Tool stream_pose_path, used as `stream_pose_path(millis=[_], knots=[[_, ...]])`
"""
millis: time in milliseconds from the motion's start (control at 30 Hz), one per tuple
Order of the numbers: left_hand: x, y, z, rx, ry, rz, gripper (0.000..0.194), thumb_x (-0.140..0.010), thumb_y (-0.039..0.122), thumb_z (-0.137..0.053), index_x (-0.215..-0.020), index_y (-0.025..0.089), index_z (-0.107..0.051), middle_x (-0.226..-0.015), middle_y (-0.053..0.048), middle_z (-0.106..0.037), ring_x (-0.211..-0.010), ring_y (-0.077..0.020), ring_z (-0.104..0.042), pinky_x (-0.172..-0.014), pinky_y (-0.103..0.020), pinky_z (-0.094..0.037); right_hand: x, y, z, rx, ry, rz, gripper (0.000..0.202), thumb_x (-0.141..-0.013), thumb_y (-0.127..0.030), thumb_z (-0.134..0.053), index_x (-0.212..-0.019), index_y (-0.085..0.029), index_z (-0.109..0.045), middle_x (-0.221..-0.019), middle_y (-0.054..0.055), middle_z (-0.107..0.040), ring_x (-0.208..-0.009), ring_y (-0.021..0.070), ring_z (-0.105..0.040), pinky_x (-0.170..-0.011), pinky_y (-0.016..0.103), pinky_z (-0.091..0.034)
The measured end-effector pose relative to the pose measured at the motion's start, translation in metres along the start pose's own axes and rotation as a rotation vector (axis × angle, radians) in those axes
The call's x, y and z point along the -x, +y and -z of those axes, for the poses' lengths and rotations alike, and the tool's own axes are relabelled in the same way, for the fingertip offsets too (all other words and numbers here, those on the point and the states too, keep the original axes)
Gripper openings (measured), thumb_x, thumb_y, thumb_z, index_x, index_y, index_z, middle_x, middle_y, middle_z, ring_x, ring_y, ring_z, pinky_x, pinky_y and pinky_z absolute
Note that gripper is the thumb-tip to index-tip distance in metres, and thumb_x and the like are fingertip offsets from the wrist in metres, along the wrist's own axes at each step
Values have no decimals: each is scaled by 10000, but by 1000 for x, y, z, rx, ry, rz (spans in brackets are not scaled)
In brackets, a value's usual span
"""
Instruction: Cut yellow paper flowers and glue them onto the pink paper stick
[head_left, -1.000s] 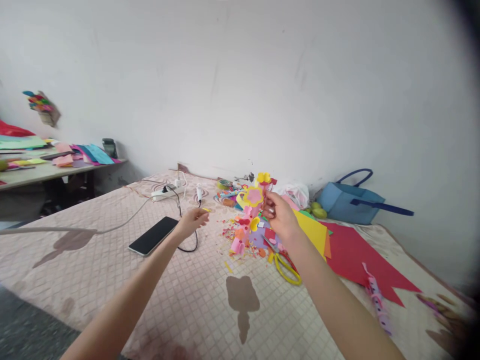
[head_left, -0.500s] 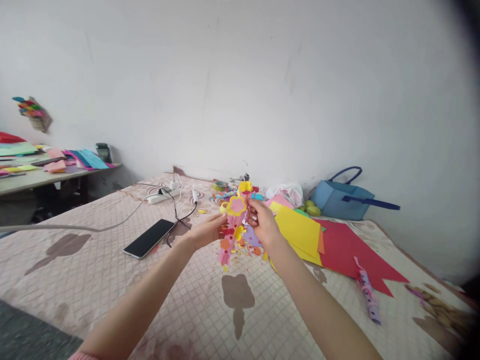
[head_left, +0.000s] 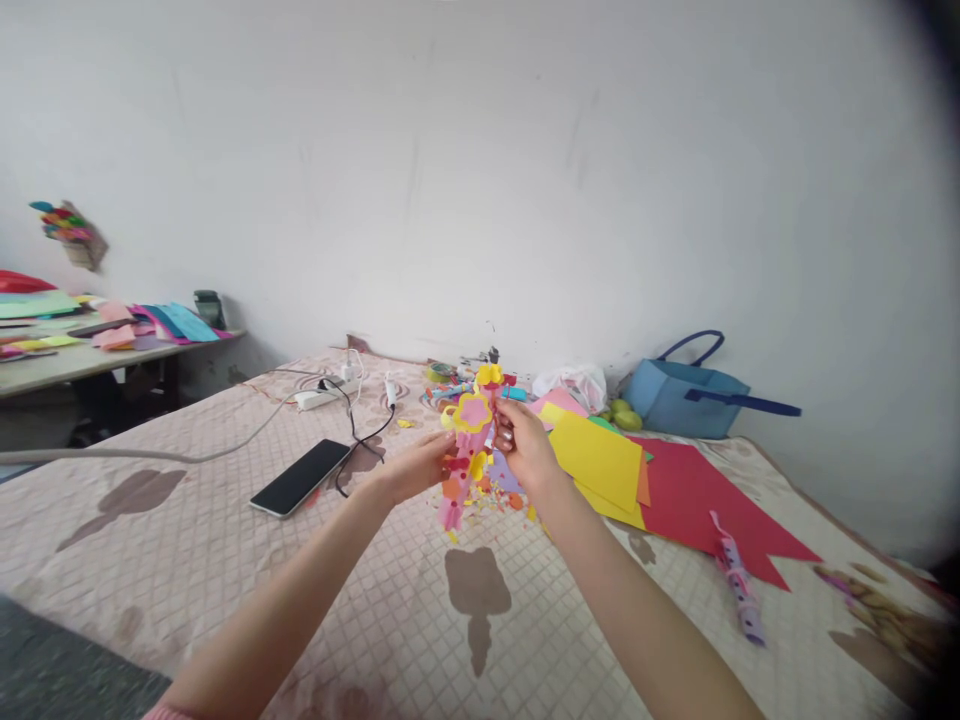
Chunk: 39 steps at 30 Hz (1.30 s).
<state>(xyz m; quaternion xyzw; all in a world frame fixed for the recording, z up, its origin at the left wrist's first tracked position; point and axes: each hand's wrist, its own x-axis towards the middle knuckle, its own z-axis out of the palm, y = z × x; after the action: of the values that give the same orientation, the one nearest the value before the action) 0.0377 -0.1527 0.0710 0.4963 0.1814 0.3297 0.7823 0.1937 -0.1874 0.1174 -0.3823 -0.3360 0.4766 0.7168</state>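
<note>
A pink paper craft (head_left: 463, 470) with yellow, orange and red flower shapes is held up above the table, at the centre of the head view. My left hand (head_left: 420, 467) is closed on its left side. At its upper right, my right hand (head_left: 523, 440) is closed, with the fingertips pinched near a reddish strip beside the yellow flower (head_left: 490, 375). Behind and below the craft lie a purple paper piece (head_left: 504, 472) and many small coloured scraps (head_left: 491, 497), partly hidden by the craft.
A black phone (head_left: 300, 477) and a power strip (head_left: 319, 397) with cables lie left. Yellow sheets (head_left: 600, 460), red paper (head_left: 697, 500), a rolled purple paper piece (head_left: 741, 590) and a blue bag (head_left: 682, 398) are right. Another table (head_left: 112, 357) holds coloured paper.
The view has shifted very slightly. Both hands keep their hold on the paper craft, which stays in nearly the same place.
</note>
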Motion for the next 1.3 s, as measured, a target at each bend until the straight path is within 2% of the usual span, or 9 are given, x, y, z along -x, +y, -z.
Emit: stream_pose_path(millis=[300,433,633,833,1067,1167,1300], knots=[[6,-4,-6,-59,-21,-14,327,-694,324,-745,-972,177,-653,-953,-69,-646,-786,-133,-610,-698,-226,-441,-5,5,7,8,9,14,260,-555,-289,-719,-573,-192,-477,-453,-97,-369,-363,25,-247,-312,162,-181],[5,-11,-9,-124,10,-35,327,-692,316,-743,-976,181,-654,-931,-53,-656,-769,-120,-606,-721,-230,-439,-6,7,9,3,30,11,260,-550,-273,-720,-558,-191,-473,-444,-96,-381,-355,21,-248,-308,159,-177],[2,-18,-10,-117,50,-50,287,-664,316,-757,-876,154,-652,-835,-33,-647,-708,-103,-591,-708,-227,-438,-7,11,11,-2,28,3,277,-553,-273,-733,-550,-187,-470,-448,-96,-373,-362,20,-257,-313,156,-185],[3,-15,-10,-96,114,-47,292,-630,313,-768,-840,150,-648,-773,-20,-630,-678,-104,-581,-670,-216,-431,-4,10,14,14,8,-7,316,-562,-340,-756,-571,-178,-485,-494,-93,-370,-373,16,-257,-322,157,-173],[0,-4,-4,-162,134,-113,270,-650,313,-747,-835,139,-654,-767,-22,-635,-645,-99,-568,-618,-206,-412,19,21,28,90,55,46,271,-603,-382,-736,-691,-189,-568,-493,-103,-346,-387,38,-260,-345,173,-189],[-3,-1,-2,-143,159,-125,277,-632,313,-756,-821,140,-650,-762,-26,-639,-651,-107,-577,-616,-209,-416,31,30,38,223,93,178,214,-669,-363,-703,-712,-192,-581,-512,-89,-386,-424,56,-304,-388,189,-244],[-9,2,-2,-141,191,-146,272,-619,312,-765,-769,124,-637,-726,-28,-632,-602,-93,-560,-571,-197,-399,48,34,39,684,55,590,107,-797,-286,-585,-779,-186,-617,-678,-16,-518,-593,118,-459,-544,250,-384]])
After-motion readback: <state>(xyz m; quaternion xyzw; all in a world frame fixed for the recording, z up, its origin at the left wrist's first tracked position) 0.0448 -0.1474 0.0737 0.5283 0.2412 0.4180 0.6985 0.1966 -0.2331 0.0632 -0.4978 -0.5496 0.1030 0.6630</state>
